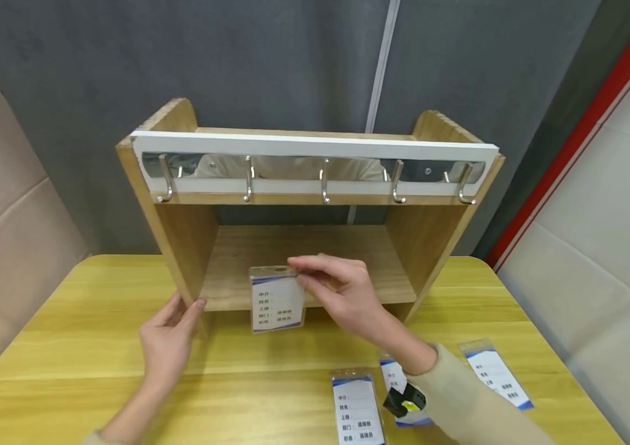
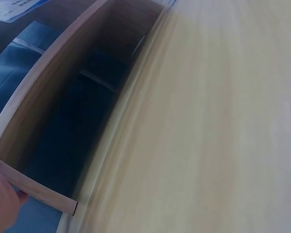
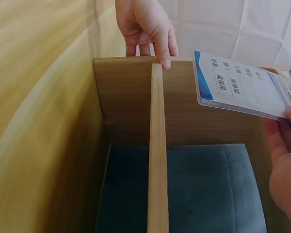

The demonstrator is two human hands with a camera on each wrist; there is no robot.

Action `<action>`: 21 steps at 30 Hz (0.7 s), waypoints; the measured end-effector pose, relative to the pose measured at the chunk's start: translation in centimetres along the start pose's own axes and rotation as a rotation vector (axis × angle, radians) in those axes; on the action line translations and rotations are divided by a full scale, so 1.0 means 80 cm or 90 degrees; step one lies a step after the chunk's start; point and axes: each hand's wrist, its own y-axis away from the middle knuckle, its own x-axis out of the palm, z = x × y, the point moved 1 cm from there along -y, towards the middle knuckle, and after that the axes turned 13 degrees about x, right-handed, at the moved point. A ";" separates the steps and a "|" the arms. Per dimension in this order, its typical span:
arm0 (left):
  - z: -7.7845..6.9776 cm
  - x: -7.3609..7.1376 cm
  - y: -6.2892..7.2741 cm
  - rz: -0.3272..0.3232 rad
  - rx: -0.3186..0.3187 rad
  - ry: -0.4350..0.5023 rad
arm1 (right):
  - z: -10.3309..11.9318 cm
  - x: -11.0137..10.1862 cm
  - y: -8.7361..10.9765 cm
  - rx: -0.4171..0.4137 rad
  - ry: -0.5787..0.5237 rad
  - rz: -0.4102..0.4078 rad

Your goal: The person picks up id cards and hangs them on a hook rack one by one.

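Note:
In the head view my right hand (image 1: 342, 290) pinches a clear badge holder (image 1: 277, 300) by its upper right corner, thumb and finger at its edge. The badge hangs in front of the lower board of a wooden shelf (image 1: 303, 241), its printed side towards me. My left hand (image 1: 169, 337) grips the shelf's left side panel near the bottom, with the thumb in front. The right wrist view shows the left hand (image 3: 148, 26) over the panel edge and the pinched badge (image 3: 242, 85) beside it. In the left wrist view only part of the left hand (image 2: 2, 199) shows.
Several metal hooks (image 1: 324, 180) line the white-framed strip (image 1: 292, 145) across the shelf's upper front. More badges lie on the yellow wooden table: one at front centre (image 1: 356, 408), one partly under my right sleeve (image 1: 395, 375), one at right (image 1: 498, 377). A grey curtain (image 1: 270, 62) hangs behind.

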 end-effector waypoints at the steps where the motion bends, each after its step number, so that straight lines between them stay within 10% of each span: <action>1: 0.000 0.000 0.000 0.001 0.001 0.002 | 0.001 0.000 -0.002 -0.002 -0.001 0.001; 21: 0.003 -0.003 -0.001 0.010 0.016 -0.005 | 0.021 0.019 -0.042 -0.085 -0.019 -0.062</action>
